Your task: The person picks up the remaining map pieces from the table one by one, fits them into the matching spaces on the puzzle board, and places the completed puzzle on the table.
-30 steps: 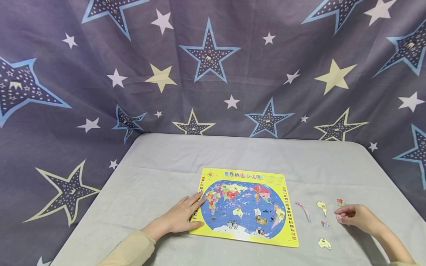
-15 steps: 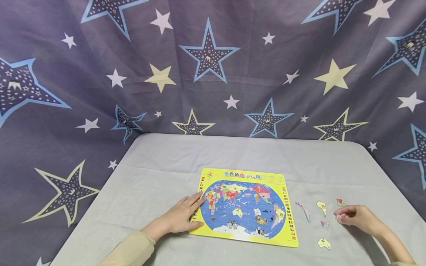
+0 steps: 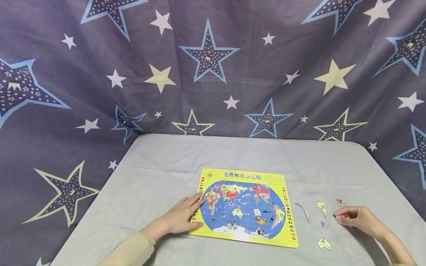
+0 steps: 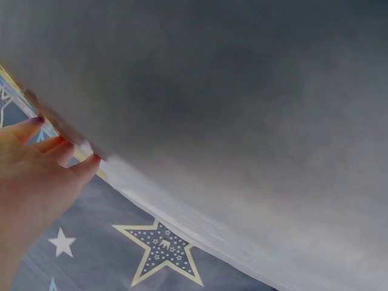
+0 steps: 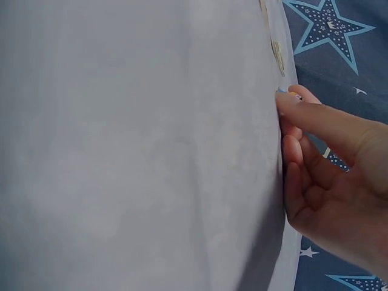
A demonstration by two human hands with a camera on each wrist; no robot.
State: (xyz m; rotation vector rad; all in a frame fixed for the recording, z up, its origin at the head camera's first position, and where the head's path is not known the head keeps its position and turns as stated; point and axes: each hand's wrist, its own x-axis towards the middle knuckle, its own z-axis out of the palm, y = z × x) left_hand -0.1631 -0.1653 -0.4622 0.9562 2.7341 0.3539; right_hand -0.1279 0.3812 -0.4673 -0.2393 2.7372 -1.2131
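A yellow-bordered world map puzzle board (image 3: 213, 234) with a blue ocean lies on the grey cloth. My left hand (image 3: 179, 216) rests on the board's left edge, fingers spread and fairly straight. In the left wrist view that hand (image 4: 42, 170) appears side-on along the surface. To the right of the board, my right hand (image 3: 357, 220) pinches a small puzzle piece (image 3: 339, 217) between thumb and fingertips, low over the cloth. Fingers hide most of this piece; a coloured bit of it (image 5: 295, 95) shows in the right wrist view.
Several loose pieces lie right of the board: a long pink one (image 3: 304, 213), a pale yellow one (image 3: 321, 207), a small multicoloured one (image 3: 324, 224), a cream one (image 3: 324, 244) and a red-and-green one (image 3: 341, 202). Behind the table (image 3: 246, 151) hangs a star-patterned curtain (image 3: 243, 96).
The pinched piece shows less between the right fingers than a second ago, and the right hand has shifted very slightly. My left hand and the board look unmoved.
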